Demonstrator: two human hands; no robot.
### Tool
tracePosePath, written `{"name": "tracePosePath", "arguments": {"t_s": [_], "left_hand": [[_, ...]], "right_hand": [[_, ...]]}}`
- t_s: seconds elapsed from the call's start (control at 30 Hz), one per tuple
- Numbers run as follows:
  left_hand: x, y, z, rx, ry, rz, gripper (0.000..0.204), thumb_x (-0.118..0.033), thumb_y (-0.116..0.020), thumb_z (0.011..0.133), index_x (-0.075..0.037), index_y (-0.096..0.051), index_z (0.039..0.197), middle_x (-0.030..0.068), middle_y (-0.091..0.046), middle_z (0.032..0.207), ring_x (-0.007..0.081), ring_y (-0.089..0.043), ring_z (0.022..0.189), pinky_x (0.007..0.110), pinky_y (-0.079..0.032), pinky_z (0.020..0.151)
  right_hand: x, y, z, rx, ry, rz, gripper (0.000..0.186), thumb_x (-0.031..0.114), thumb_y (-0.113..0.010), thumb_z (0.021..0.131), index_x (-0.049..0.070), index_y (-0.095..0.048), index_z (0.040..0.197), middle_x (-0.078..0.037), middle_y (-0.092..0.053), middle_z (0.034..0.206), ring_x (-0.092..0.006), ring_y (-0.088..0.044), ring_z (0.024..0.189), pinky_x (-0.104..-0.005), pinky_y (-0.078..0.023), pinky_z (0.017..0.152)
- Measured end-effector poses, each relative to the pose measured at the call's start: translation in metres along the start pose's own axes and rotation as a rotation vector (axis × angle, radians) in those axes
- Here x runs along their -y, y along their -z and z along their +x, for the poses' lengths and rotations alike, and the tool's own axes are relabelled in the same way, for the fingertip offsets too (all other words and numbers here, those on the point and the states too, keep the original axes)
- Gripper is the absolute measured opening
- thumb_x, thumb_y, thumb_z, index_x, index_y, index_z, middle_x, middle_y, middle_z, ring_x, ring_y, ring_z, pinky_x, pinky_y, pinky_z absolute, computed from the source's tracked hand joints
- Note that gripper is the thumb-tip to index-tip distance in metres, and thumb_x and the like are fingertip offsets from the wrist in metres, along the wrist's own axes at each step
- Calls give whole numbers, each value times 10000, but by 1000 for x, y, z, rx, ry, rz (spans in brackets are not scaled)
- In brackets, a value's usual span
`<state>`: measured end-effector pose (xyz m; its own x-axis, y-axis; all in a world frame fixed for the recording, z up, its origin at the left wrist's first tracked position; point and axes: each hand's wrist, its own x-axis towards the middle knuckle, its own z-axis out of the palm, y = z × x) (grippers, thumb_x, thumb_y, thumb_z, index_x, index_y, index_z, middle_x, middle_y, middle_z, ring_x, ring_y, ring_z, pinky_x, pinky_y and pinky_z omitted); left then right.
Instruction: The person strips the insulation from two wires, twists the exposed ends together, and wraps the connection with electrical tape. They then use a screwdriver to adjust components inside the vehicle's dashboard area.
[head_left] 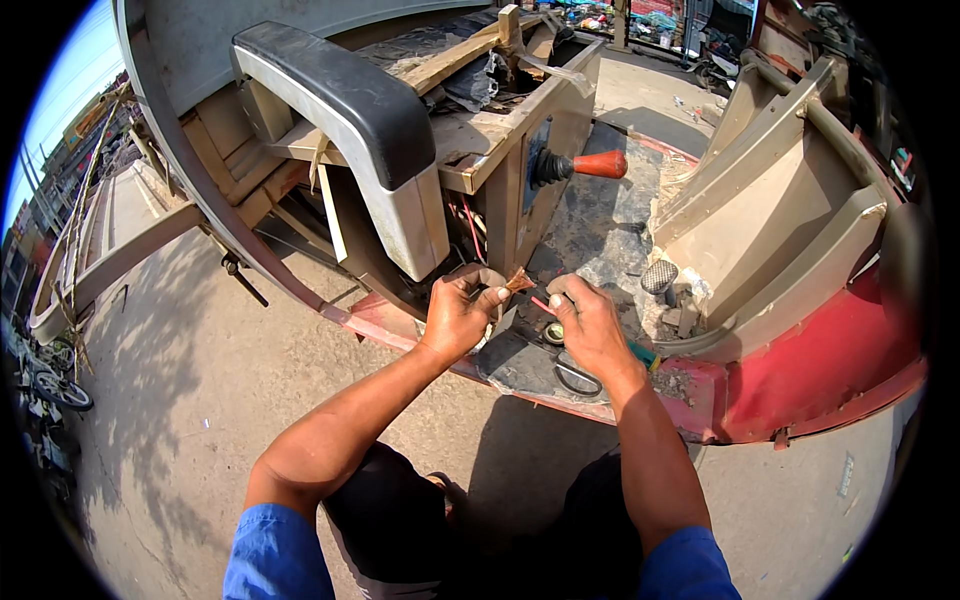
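Note:
My left hand (462, 312) is closed in a pinch on a small copper-brown, fan-shaped piece (520, 281); it looks like frayed wire strands, but is too small to be sure. Just to its right, my right hand (592, 325) is closed on a thin red wire (540, 303), whose end points toward the left hand. The two hands are close but apart, over the edge of a vehicle floor. Beneath the right hand lie a roll of tape (554, 333) and a dark looped handle (577, 379). A green-handled object (643, 353) shows partly beside the right wrist.
Ahead stands an open seat box (520, 120) with wooden slats. A lever with a red knob (600, 164) juts from its side. A black-topped armrest (350, 90) rises at left. A pedal (659, 277) and beige front panel (770, 200) are at right.

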<state>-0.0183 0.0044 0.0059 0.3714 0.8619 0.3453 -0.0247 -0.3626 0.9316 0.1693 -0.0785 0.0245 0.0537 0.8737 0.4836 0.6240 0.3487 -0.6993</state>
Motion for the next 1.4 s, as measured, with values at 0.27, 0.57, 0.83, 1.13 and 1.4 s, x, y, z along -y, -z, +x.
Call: {"name": "tracePosePath", "arguments": {"t_s": [0.27, 0.57, 0.83, 1.13, 1.4], "left_hand": [[8, 2, 1, 26, -12, 51, 67, -48, -657, 883, 16, -677, 888, -3, -587, 631, 44, -473, 553, 249, -400, 497], [5, 0, 1, 39, -27, 73, 72, -24, -654, 877, 6, -702, 922, 3, -594, 651, 38, -461, 560, 243, -397, 493], [0, 0, 0, 86, -25, 76, 68, 16, -633, 880, 27, -686, 921, 34, -668, 777, 48, -512, 633, 240, -435, 553], [0, 1, 1, 126, -15, 100, 22, 35, -622, 883, 48, -640, 882, 89, -703, 906, 79, -611, 800, 254, -518, 710], [-1, -1, 0, 140, -3, 105, 43, 55, -616, 877, 47, -595, 913, 94, -694, 897, 97, -617, 818, 263, -515, 734]], "right_hand": [[0, -2, -1, 14, -13, -18, 116, 99, -548, 907, 24, -570, 993, -207, -623, 932, -442, -586, 877, -477, -465, 744], [3, -7, -1, -38, 69, -54, 109, 78, -560, 893, -2, -590, 961, -203, -618, 814, -374, -613, 727, -403, -467, 647], [3, -8, -1, 25, -9, -22, 119, 145, -586, 897, 35, -585, 942, -177, -614, 854, -408, -596, 804, -469, -458, 687], [3, -9, -1, 24, -35, -18, 143, 162, -597, 879, 27, -621, 919, -169, -634, 852, -396, -605, 788, -461, -460, 674], [2, -10, -2, 24, -59, -22, 143, 156, -608, 867, 29, -627, 929, -180, -639, 862, -404, -609, 794, -464, -459, 668]]}}
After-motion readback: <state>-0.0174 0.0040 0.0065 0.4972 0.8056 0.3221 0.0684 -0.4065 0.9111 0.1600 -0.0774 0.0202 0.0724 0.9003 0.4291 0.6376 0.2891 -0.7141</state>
